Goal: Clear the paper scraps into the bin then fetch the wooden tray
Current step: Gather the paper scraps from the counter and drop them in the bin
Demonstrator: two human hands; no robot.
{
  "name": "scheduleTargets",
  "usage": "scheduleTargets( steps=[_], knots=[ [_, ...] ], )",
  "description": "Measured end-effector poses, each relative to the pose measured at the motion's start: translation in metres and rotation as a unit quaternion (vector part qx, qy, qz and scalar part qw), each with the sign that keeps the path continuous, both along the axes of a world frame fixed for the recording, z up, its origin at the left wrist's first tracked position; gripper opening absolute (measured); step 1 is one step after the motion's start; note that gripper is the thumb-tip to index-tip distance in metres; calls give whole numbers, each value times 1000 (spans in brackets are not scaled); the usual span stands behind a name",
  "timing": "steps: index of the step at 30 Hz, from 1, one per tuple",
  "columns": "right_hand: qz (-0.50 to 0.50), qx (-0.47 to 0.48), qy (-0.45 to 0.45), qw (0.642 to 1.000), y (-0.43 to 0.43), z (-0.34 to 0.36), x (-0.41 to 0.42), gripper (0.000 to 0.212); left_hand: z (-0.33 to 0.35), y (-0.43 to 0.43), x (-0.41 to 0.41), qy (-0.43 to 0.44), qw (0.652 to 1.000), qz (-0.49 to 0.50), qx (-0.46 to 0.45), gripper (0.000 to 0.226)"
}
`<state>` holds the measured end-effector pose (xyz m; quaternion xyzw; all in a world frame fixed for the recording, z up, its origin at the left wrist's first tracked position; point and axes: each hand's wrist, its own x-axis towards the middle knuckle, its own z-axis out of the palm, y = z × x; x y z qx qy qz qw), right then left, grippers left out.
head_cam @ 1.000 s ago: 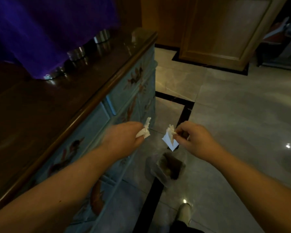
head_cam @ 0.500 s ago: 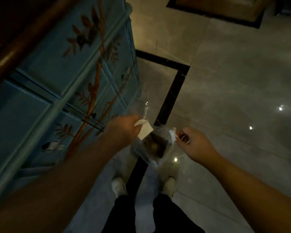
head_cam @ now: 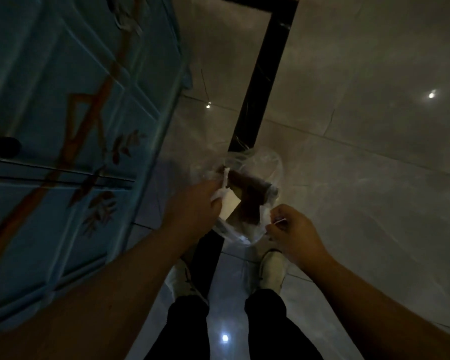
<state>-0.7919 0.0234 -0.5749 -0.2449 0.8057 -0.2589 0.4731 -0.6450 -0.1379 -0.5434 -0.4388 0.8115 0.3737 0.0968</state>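
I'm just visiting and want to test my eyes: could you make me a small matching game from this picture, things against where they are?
Things:
1. left hand
2. right hand
3. bin
4. blue cabinet

Places or states:
a. lined with clear plastic, on the floor
b. pinching a thin white scrap
c. along the picture's left
d. holding white paper over the bin

Pairs: 1-d, 2-b, 3-a, 4-c

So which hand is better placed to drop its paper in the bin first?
Left. The left hand holds its paper scrap directly over the bin opening, while the right hand pinches a smaller scrap at the liner's near edge.
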Motion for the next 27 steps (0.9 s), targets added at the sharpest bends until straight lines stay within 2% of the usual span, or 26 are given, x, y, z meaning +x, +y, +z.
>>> scheduleTargets(
  steps=[3, 7, 11, 16, 22, 27],
  knots=[
    [-62, 9, -47, 997, -5, -63, 6, 33, -58, 9, 5, -13, 998, 48, 45, 23],
    [-117, 3, -42, 992, -8, -121, 7, 23, -114, 15, 1, -14, 995, 90, 51, 16],
    [-67, 11, -24, 997, -7, -152, -1, 24, -146, 9, -9, -22, 995, 80, 52, 17],
    [6, 16, -4, 1000, -4, -152, -8, 31, -153, 9, -20, -41, 992, 43, 113, 49],
    [34, 31, 10, 999, -10, -131, -21, 32, -140, 9, -25, -46, 995, -20, 84, 54],
    [117, 18, 84, 989, -16, -87, -36, 46, -102, 0, -30, -56, 996, -54, 32, 58]
  ],
)
